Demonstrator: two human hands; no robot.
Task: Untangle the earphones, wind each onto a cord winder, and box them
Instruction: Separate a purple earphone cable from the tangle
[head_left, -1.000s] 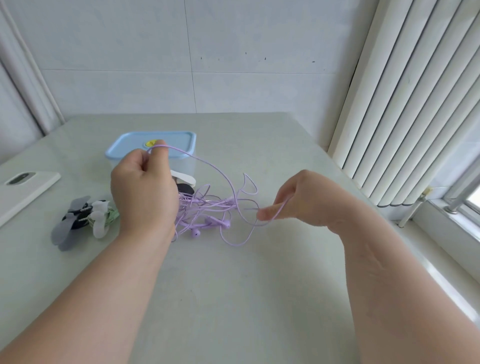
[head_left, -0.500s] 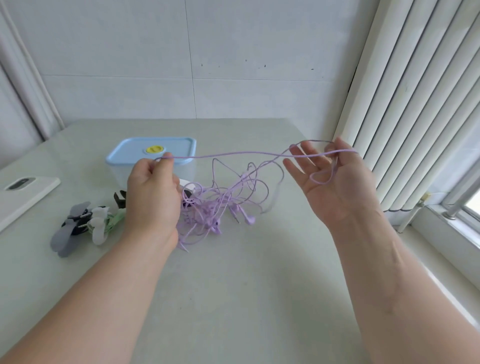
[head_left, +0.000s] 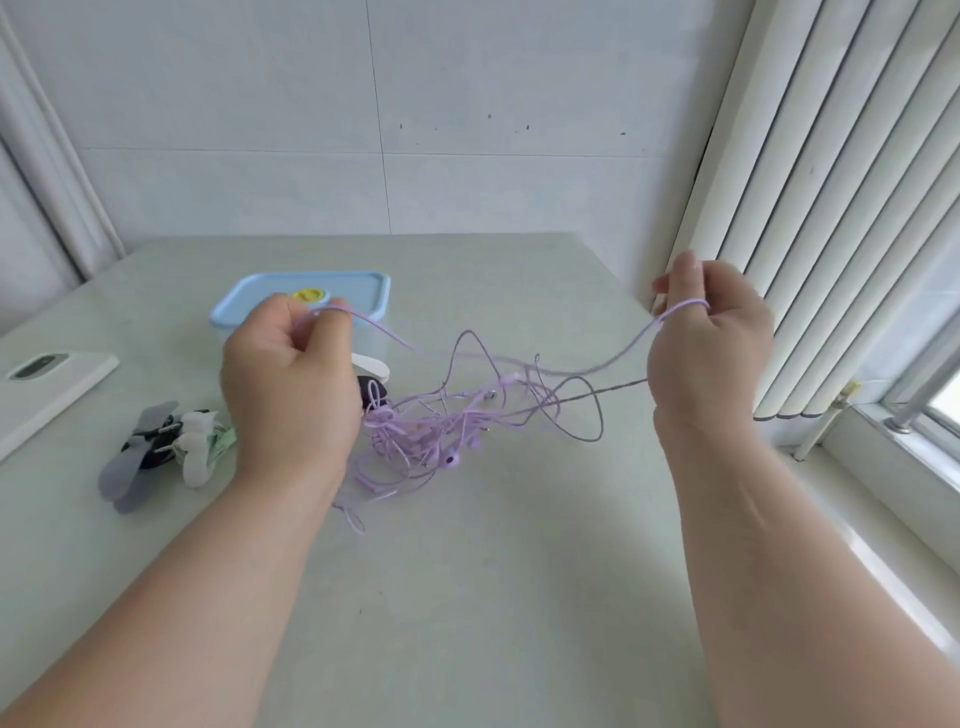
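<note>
A tangle of lilac earphones (head_left: 436, 431) lies on the pale table (head_left: 467, 597) between my hands. My left hand (head_left: 288, 384) pinches one end of a lilac cord above the box. My right hand (head_left: 709, 343) is raised at the right, fingers curled, with the same cord looped over a finger. The cord sags between the two hands over the tangle. A clear box with a light blue lid (head_left: 306, 296) stands behind my left hand. Several cord winders (head_left: 161, 447), grey, white, black and pale green, lie in a heap at the left.
A white phone-like device (head_left: 47, 384) lies near the table's left edge. A dark winder and a white one (head_left: 371, 384) lie beside the box. Vertical blinds (head_left: 841, 208) and a window sill stand close on the right; a tiled wall stands behind.
My right hand turned from palm-up and open to fingers curled round the cord, and moved further right. The cord sags lower between the hands. The left hand kept its pinch.
</note>
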